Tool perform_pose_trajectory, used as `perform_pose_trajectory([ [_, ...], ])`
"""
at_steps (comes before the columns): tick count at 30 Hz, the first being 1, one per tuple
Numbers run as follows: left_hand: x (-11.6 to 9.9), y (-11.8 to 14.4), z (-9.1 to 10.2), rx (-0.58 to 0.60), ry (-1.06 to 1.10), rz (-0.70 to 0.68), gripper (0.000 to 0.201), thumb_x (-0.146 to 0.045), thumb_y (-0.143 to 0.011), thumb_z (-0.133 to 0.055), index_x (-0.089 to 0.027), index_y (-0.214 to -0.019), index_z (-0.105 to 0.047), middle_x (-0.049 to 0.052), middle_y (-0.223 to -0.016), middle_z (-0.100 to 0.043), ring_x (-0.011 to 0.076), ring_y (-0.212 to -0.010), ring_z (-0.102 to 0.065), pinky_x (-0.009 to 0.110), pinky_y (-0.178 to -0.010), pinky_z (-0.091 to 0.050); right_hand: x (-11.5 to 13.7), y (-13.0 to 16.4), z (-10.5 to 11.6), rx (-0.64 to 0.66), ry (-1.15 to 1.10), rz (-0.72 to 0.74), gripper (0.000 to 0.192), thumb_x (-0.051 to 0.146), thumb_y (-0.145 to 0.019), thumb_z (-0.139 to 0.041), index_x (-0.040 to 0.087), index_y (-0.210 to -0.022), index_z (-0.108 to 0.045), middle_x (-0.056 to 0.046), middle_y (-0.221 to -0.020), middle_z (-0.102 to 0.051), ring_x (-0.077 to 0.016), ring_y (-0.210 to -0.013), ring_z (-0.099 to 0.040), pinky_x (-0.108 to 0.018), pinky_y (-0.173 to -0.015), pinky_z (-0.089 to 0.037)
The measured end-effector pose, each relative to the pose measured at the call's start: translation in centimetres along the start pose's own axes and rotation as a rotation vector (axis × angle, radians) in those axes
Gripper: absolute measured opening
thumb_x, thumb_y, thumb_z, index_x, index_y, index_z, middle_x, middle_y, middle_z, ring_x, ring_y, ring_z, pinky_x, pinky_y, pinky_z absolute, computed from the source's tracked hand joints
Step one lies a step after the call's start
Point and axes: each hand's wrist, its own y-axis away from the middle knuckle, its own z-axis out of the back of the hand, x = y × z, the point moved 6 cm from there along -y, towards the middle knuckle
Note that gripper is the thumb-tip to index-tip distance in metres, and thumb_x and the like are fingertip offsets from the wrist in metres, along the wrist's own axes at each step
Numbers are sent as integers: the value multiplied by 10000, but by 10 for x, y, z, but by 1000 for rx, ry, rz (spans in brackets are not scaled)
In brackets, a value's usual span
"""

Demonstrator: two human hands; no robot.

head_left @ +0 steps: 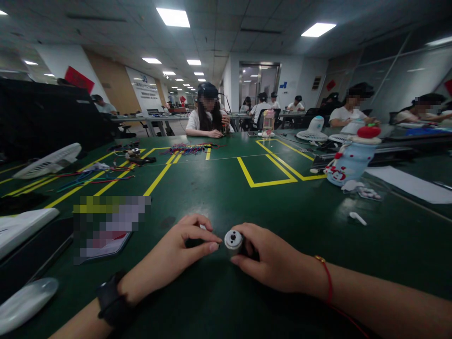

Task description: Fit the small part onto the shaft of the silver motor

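Observation:
Near the front of the green table, my right hand [264, 252] is wrapped around a small metal cylinder that looks like a motor [233, 240]. Its round silver end, with a dark central hole and smaller holes, faces up toward me. My left hand [190, 238] is just left of it, thumb and index finger pinched together. A tiny dark bit shows at those fingertips, too small to name. The pinch is close to the cylinder's rim but apart from it. My right palm and fingers hide the cylinder's lower side.
Jumper wires [187, 149] lie across the table toward a person seated opposite. On the left are a white fan [49, 161], a blurred-out flat item [109, 230] and a white mouse [28, 303]. A blue bottle [353, 162], a white earbud [358, 218] and paper [411, 183] are on the right.

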Motion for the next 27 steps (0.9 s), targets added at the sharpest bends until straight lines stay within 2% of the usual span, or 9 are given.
perform_pose_trajectory([
  [6,8,1,-11,80,-191,-53,116,-371,-843,-674,-386,-929,-750,-11,-1107,-597,227,-1077,-511,414,-976,-355,-2,1,-1,12,-12,-20,317,257,-830,-625,187,-1124,-531,-31,-945,-573,-141,-725,-513,-276,-644,-423],
  [10,7,0,-11,108,-183,-43,175,-362,-874,-635,-388,-1027,-716,-12,-1117,-603,220,-1078,-519,403,-963,-383,-3,1,-1,9,-5,-20,317,260,-832,-622,191,-1129,-534,-26,-928,-573,-139,-710,-511,-275,-631,-421],
  [13,10,-2,-5,80,-129,-31,222,-316,-919,-568,-360,-1111,-672,-5,-1118,-610,203,-1070,-535,378,-949,-411,-4,1,-1,16,-4,-21,319,266,-831,-622,188,-1128,-537,-25,-916,-574,-139,-701,-510,-275,-625,-422],
  [19,23,-6,8,3,-129,25,187,-301,-925,-539,-296,-1045,-682,6,-1091,-625,199,-1037,-565,366,-943,-437,-2,1,1,13,2,-19,393,276,-835,-622,173,-1199,-515,-46,-962,-581,-142,-713,-515,-284,-648,-432],
  [27,20,-3,6,33,-124,7,202,-294,-900,-571,-304,-1077,-666,11,-1120,-600,210,-1057,-548,384,-947,-430,-1,1,0,21,-9,-29,288,262,-830,-625,183,-1095,-545,-35,-925,-582,-139,-691,-503,-274,-621,-412],
])
